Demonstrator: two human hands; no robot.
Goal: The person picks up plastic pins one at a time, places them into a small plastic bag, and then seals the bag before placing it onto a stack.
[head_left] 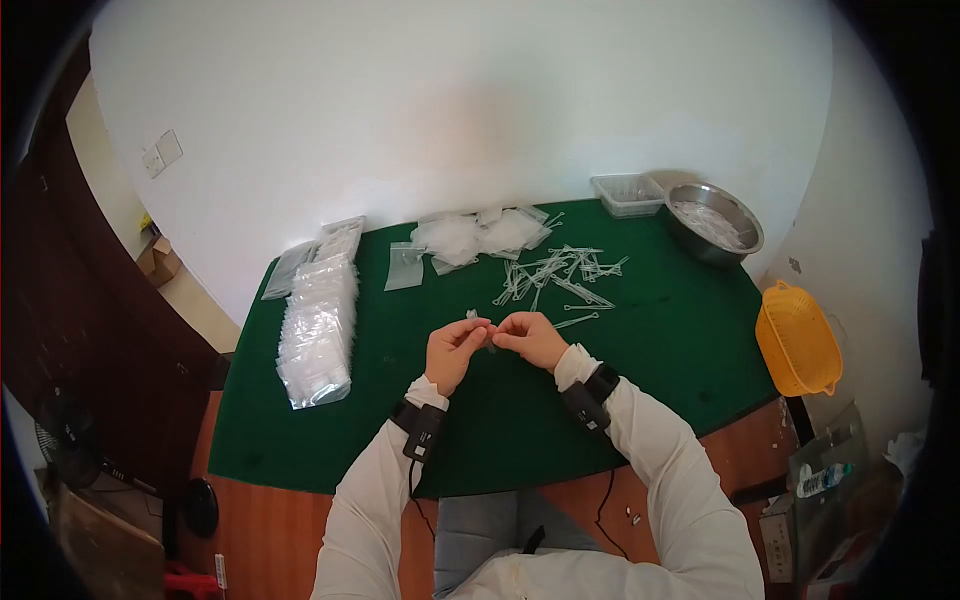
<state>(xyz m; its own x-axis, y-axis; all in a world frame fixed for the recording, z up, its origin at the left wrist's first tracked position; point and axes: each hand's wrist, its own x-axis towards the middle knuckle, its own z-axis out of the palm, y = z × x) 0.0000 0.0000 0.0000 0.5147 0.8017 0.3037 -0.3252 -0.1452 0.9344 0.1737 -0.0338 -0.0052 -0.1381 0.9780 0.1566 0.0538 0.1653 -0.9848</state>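
Note:
My left hand (456,349) and my right hand (532,339) meet over the middle of the green table, their fingers pinched together. Between them is a small clear plastic bag (490,347), mostly covered by the fingers; its contents cannot be made out. Just beyond my right hand lies a loose heap of thin, clear sticks with looped ends (560,273). One single stick (577,321) rests close to the right knuckles. Farther back is a pile of small clear bags (480,235), with a flat zip bag (404,266) at its left side.
A long overlapping row of clear packets (320,325) lies along the table's left side. At the back right stand a clear plastic tray (629,196) and a metal bowl (677,225) holding more clear pieces. A yellow basket (797,340) sits beyond the right edge.

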